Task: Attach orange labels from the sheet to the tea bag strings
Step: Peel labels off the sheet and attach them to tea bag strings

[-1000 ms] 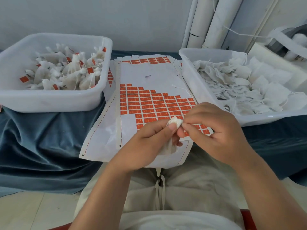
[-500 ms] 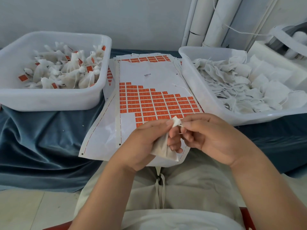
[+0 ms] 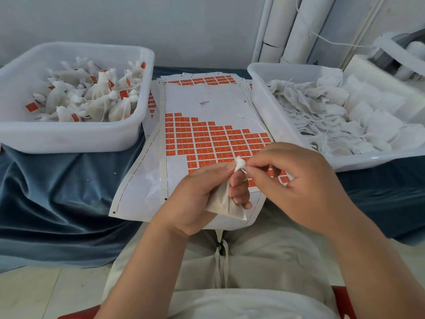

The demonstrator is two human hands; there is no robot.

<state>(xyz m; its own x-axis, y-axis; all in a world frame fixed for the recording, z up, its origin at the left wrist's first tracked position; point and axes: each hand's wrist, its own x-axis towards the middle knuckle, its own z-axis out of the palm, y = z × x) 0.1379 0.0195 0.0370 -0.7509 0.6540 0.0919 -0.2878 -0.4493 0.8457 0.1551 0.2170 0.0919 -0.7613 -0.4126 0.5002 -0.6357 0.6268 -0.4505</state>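
Note:
My left hand (image 3: 197,196) grips a white tea bag (image 3: 226,203) by its gathered neck, the bag hanging down over the near end of the label sheet (image 3: 207,104). My right hand (image 3: 296,180) pinches the bag's short string (image 3: 244,171) right at the knot, thumb and forefinger together. Rows of orange labels (image 3: 213,141) cover the middle of the sheet, just beyond my fingers. No label is visible on the string.
A white tub (image 3: 69,137) at the left holds several tea bags with orange labels. A white tub (image 3: 266,107) at the right holds unlabelled bags. More label sheets lie beneath. A blue cloth (image 3: 57,192) covers the table. White pipes stand behind.
Both hands have drawn slightly nearer to me and lower over the sheet's near end. The right hand's fingers have spread a little while still pinching at the bag's neck.

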